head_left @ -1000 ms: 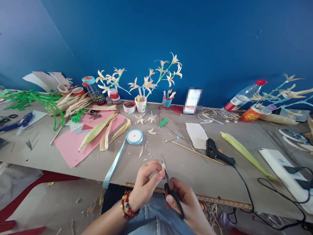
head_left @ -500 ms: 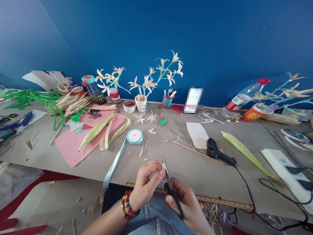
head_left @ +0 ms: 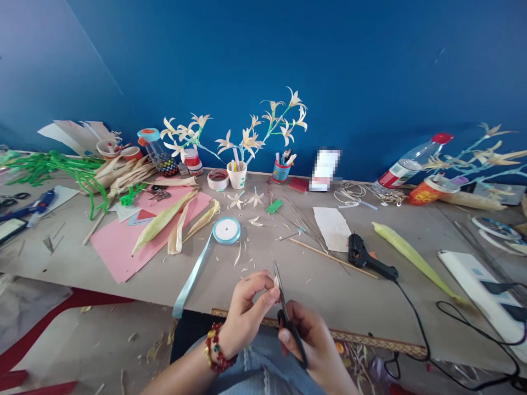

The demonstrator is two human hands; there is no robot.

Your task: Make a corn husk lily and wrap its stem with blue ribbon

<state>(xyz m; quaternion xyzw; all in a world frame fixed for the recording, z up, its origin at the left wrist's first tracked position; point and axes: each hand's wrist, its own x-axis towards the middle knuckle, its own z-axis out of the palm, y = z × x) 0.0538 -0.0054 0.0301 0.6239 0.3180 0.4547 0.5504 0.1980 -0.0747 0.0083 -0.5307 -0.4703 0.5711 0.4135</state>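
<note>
Near the table's front edge, my left hand [head_left: 252,310] pinches a small pale piece of husk [head_left: 276,282] between thumb and fingertips. My right hand [head_left: 307,334] is wrapped round the black handles of a pair of scissors [head_left: 282,293]. The blades point up and away from me, closed together, right beside the pale piece. Beyond my hands lie a thin curved husk strip [head_left: 237,254], small scraps and a roll of light blue ribbon [head_left: 226,230], its loose end hanging over the table edge.
Husks [head_left: 164,222] lie on pink paper [head_left: 111,249] at left. A black glue gun [head_left: 364,257], a green husk [head_left: 411,258] and a white power strip [head_left: 480,285] are at right. Husk flowers [head_left: 251,141] stand in a cup [head_left: 237,176] by the wall.
The scissor blades, slightly apart before, have come together beside the pale piece. Both hands have hardly moved.
</note>
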